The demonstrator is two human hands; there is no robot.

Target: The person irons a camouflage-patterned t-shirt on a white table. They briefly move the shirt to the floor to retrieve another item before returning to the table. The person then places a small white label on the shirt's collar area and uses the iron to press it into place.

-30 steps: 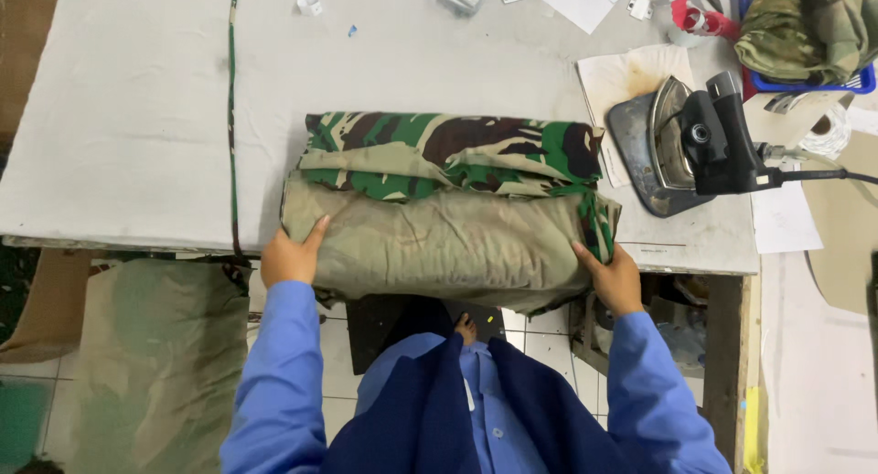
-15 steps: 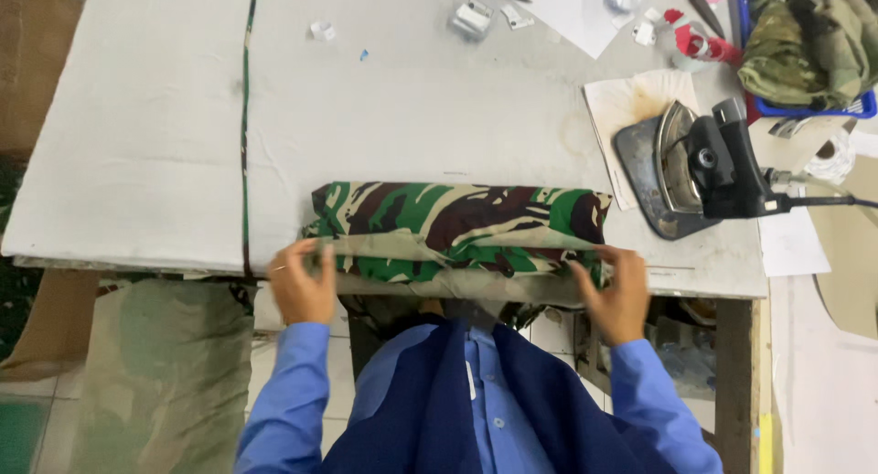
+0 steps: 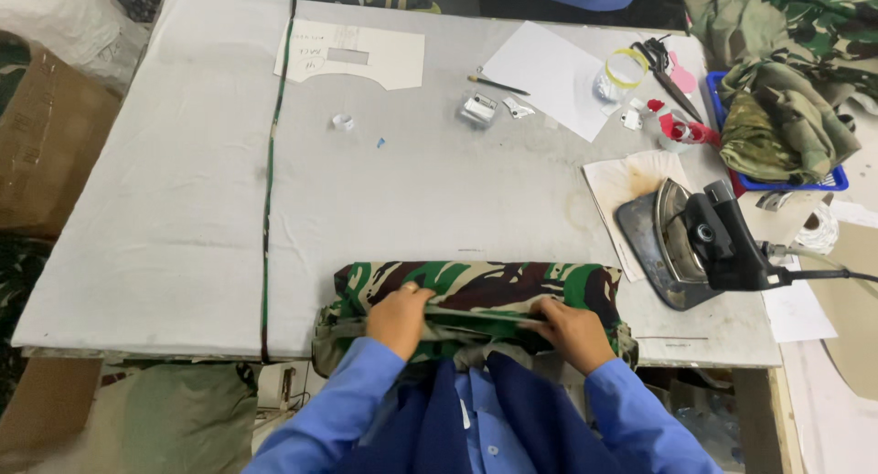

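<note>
- Head view looks down on a grey padded table [image 3: 183, 209], with a dark green strip [image 3: 271, 181] running from its far edge to its near edge
- An iron [image 3: 688, 245] rests on its side to the right, on a scorched sheet of paper [image 3: 631, 177], its cord trailing off to the right
- Farther back lie a white sheet [image 3: 549, 76], a cardboard pattern piece [image 3: 352, 53], a pencil [image 3: 498, 85], scissors [image 3: 663, 67] and small clips; a blue basket [image 3: 786, 177] of camouflage cloth sits at the right edge
- Nothing stands between the hands and the folded cloth [image 3: 480, 287]
- That cloth lies at the near edge of the table, right in front of the person, its long axis running left to right along the edge
- It is a folded camouflage piece in green, brown, black and tan, with a plain olive underside showing at the near left corner
- Left hand [image 3: 398, 320] and right hand [image 3: 572, 332] both rest on its near fold, fingers curled and pinching the folded edge between them
</note>
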